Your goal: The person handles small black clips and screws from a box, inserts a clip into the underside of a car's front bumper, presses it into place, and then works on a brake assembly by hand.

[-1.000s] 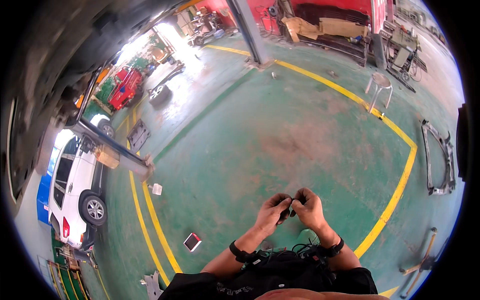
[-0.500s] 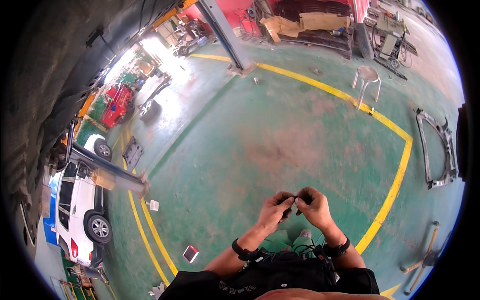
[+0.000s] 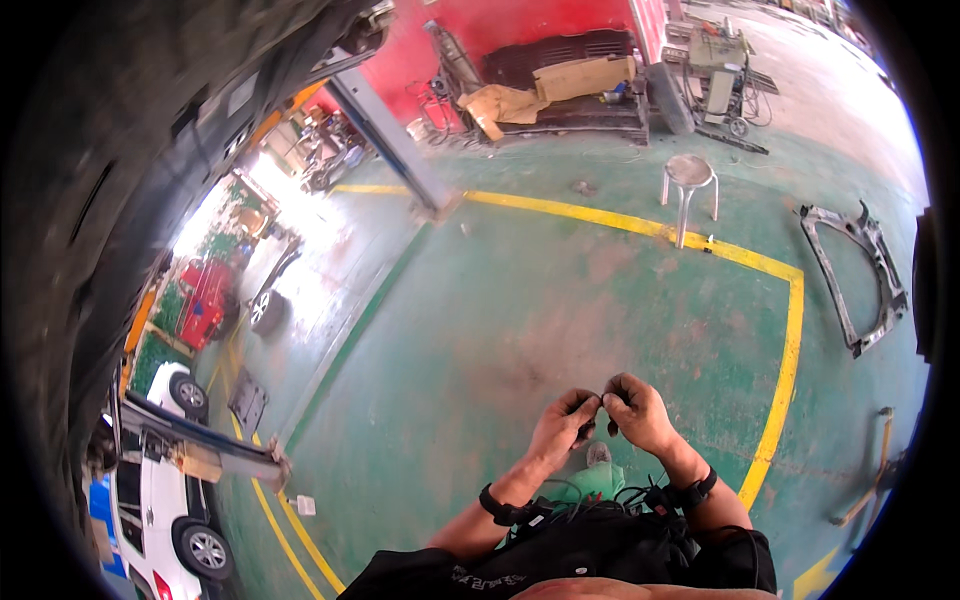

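Small dark part (image 3: 597, 412) pinched between curled fingertips of both hands, left (image 3: 562, 428) and right (image 3: 636, 412), above scuffed green floor (image 3: 520, 300).

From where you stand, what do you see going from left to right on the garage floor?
White car → red vehicle → left hand → right hand → round metal stool → grey metal frame lying flat.

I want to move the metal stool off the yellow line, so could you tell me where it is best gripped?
Grip the stool by the rim of its round seat, coming down from above. It stands upright on thin splayed legs with nothing on the seat, so the rim is the freest, steadiest hold.
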